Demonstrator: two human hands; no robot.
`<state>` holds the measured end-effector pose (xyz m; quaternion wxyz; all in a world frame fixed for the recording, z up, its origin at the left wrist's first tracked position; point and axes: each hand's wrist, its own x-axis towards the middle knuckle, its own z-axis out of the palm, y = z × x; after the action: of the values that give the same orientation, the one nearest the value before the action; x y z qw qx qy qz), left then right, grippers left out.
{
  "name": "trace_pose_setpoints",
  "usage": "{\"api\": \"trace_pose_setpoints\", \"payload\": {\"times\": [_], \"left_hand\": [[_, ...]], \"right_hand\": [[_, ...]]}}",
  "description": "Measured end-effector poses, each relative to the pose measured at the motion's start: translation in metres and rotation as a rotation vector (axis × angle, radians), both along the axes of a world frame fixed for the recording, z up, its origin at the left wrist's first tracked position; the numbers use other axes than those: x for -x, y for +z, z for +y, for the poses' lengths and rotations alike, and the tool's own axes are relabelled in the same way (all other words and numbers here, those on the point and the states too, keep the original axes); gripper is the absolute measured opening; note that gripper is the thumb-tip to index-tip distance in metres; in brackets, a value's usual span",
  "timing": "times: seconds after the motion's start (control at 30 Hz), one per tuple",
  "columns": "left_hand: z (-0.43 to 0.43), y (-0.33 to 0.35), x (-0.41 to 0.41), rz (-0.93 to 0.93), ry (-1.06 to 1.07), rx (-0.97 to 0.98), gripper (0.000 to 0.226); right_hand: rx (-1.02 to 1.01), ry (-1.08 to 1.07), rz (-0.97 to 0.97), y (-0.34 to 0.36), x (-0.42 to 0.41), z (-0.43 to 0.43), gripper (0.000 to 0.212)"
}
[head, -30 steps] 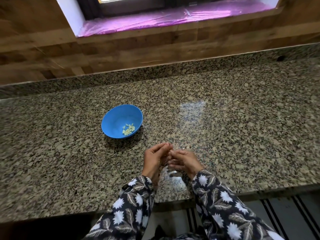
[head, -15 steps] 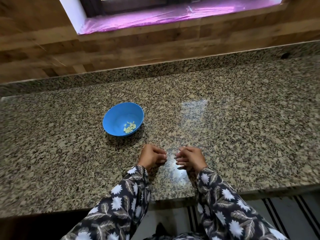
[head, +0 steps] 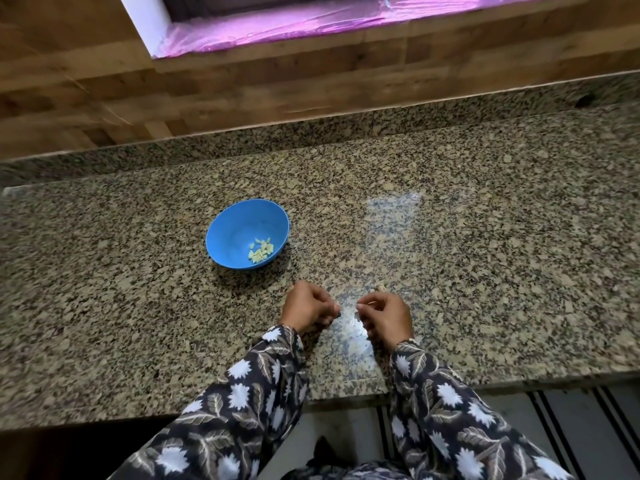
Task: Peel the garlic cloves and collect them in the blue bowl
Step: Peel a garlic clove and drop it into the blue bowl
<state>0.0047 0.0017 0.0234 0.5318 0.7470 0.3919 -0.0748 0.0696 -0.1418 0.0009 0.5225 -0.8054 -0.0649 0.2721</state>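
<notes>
The blue bowl (head: 221, 237) stands on the granite counter (head: 485, 254) with several peeled garlic cloves (head: 261, 251) lying in its near right side. My left hand (head: 306, 306) rests on the counter in front of the bowl, fingers curled into a loose fist. My right hand (head: 388, 315) rests a short gap to its right, fingers also curled, fingertips pointing at the left hand. I see nothing held in either hand. A small pale garlic scrap (head: 381, 288) lies just beyond the right hand's knuckles.
A granite upstand and a wood-panelled wall (head: 242, 88) close off the back of the counter. Above is a window sill covered in purple film (head: 311, 26). The counter's front edge runs just below my wrists, with floor beneath it.
My hands were raised with fingertips working together a second ago. They have parted, curled and settled on the counter. The view has tilted down slightly.
</notes>
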Motion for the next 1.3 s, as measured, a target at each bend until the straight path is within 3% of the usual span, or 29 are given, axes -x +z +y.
{"api": "trace_pose_setpoints", "payload": {"times": [0.13,0.2,0.27,0.43,0.63,0.77,0.9,1.1,1.2,1.3], "left_hand": [[-0.006,-0.004,-0.006,0.066,-0.133,-0.249,0.015],[-0.013,-0.004,-0.011,0.094,-0.221,-0.401,0.011],[-0.013,-0.004,-0.009,0.077,-0.226,-0.426,0.012],[-0.005,-0.002,0.016,-0.164,0.158,0.301,0.013],[-0.012,0.01,0.02,-0.287,0.213,0.417,0.016],[-0.011,0.009,0.025,-0.349,0.182,0.343,0.011],[-0.012,0.005,0.029,-0.42,0.155,0.232,0.015],[-0.005,-0.005,0.039,-0.539,-0.248,-0.453,0.015],[-0.003,0.0,0.037,-0.456,-0.414,-0.562,0.015],[-0.01,0.005,0.032,-0.255,-0.316,-0.403,0.016]], "right_hand": [[0.058,0.047,-0.088,-0.006,-0.001,-0.002,0.012],[0.192,0.163,-0.277,-0.005,0.001,-0.003,0.02],[0.246,0.24,-0.426,0.0,0.004,-0.002,0.024],[0.083,0.39,-0.346,0.002,0.006,0.002,0.026],[-0.039,0.354,-0.249,0.01,-0.003,0.005,0.022],[0.007,0.414,-0.274,0.017,-0.009,0.01,0.019],[-0.085,0.46,-0.048,0.024,-0.012,0.011,0.018],[-0.165,0.495,0.07,0.027,-0.012,0.008,0.006],[-0.093,0.508,-0.137,0.024,-0.007,0.005,0.012],[-0.003,0.546,-0.637,0.014,-0.001,0.003,0.016]]}}
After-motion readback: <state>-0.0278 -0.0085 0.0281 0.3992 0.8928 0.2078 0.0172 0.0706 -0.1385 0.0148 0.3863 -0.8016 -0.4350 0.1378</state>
